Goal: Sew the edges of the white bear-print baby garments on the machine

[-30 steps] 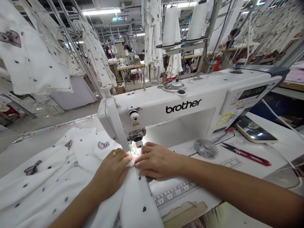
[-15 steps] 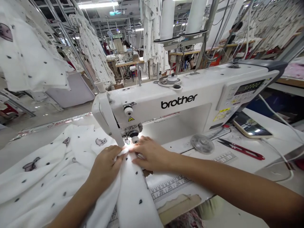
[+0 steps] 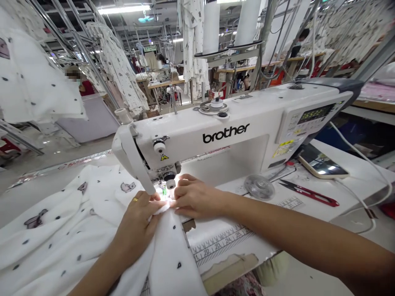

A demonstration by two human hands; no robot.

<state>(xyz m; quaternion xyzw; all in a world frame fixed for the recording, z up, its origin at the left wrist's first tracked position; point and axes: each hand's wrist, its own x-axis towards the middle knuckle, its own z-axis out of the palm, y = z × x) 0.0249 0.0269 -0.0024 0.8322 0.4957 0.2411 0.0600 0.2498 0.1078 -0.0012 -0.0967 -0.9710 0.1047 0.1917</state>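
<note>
White printed fabric [image 3: 77, 224] with dark dots and animal figures spreads over the bed of the white sewing machine [image 3: 191, 135], and a strip of it hangs toward me. My left hand [image 3: 137, 218], a ring on one finger, pinches the fabric just left of the needle area. Close on the right, my right hand [image 3: 197, 199] grips the fabric edge, its thumb and fingertips drawn together near the presser foot. The machine's lamp glares on this spot, so the needle and the exact edge under the fingers are hard to make out.
Red-handled thread snips [image 3: 311, 193], a clear round bobbin case [image 3: 259, 187] and a phone [image 3: 322, 160] lie right of the machine. A ruler strip [image 3: 224, 246] runs along the front edge. Thread cones [image 3: 211, 26] stand behind; printed garments [image 3: 40, 78] hang at left.
My view has shifted slightly, moving the machine left in the picture. Both hands stay at the fabric by the needle; the right fingers have bunched closer together. A person now shows behind at left.
</note>
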